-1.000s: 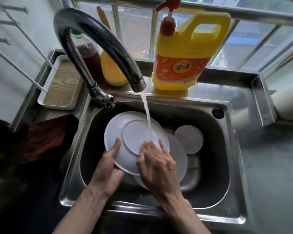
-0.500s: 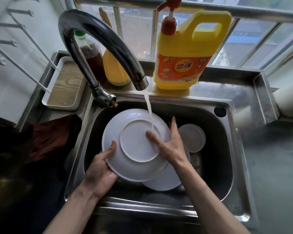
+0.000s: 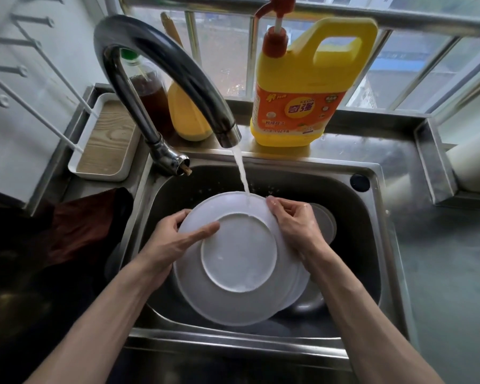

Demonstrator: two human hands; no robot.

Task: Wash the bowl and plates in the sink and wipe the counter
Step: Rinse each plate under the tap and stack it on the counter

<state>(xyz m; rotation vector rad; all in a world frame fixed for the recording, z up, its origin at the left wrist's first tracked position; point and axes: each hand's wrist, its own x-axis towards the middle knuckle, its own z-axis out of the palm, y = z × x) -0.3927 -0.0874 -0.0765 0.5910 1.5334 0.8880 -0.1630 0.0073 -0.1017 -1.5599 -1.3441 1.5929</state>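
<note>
The left hand [image 3: 175, 242] grips the plate [image 3: 239, 259] by its left edge. The right hand [image 3: 297, 225] pinches the far right edge. The plate is between them, bottom up, over the sink [image 3: 233, 345]. Water [image 3: 241, 176] hits its far edge, nearest the right hand.

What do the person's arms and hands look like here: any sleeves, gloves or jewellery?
Both are bare. The left hand and right hand wear no gloves, and no ring shows on the fingers in view. The left forearm and right forearm carry no sleeve, watch or bracelet down to the frame's lower edge. The right hand's knuckles glisten wet.
</note>
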